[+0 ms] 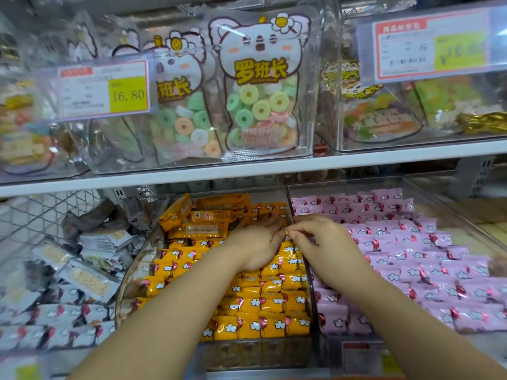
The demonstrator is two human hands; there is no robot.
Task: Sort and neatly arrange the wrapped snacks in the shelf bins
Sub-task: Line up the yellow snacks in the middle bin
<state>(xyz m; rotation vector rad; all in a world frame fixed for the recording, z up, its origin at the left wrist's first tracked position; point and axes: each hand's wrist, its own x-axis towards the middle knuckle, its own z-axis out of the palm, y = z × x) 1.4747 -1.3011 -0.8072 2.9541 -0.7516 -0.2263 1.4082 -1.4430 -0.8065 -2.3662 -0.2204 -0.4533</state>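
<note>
Pressing flat left hand (pixel 258 242) on yellow snacks (pixel 271 305) left of the clear divider (pixel 309 278); pinching a yellow wrapper (pixel 286 232) at that divider with curled right hand (pixel 326 242).

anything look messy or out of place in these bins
Yes. At the back of the middle bin, longer orange packs lie tilted across each other, unlike the tidy orange snacks in front. The grey snacks on the left are a jumbled heap.
</note>
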